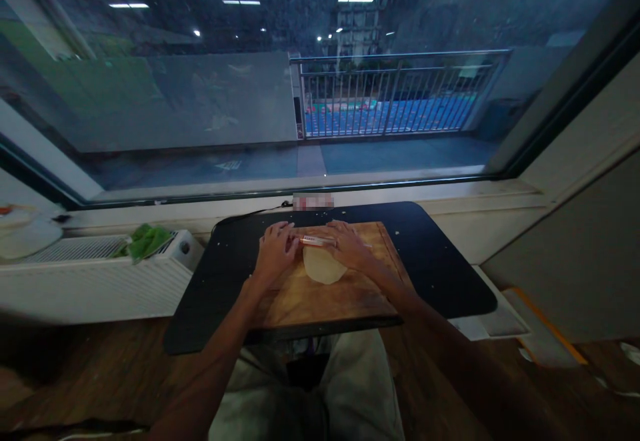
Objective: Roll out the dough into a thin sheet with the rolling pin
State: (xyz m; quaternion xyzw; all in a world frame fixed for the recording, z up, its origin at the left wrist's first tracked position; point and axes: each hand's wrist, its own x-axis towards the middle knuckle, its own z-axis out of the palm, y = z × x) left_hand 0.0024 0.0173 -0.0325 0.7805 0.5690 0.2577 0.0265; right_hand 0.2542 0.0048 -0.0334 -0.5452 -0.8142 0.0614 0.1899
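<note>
A thin round sheet of pale dough (pixel 324 267) lies flat on a wooden board (pixel 285 309). Across its far edge is a slim rolling pin (pixel 318 241) with a red and white printed label. My left hand (pixel 277 244) closes over the pin's left end, fingers bent and pointing away from me. On the right end sits my right hand (pixel 349 243), its fingers curved over the pin. Both palms hide the parts of the pin beneath them.
The board rests on a black table (pixel 440 274) dotted with pale crumbs. Behind it stands a window (pixel 200 107). To the left, a green cloth (pixel 147 241) lies on a white radiator (pixel 100 287). A blurred-out small item (pixel 313 201) is at the table's far edge.
</note>
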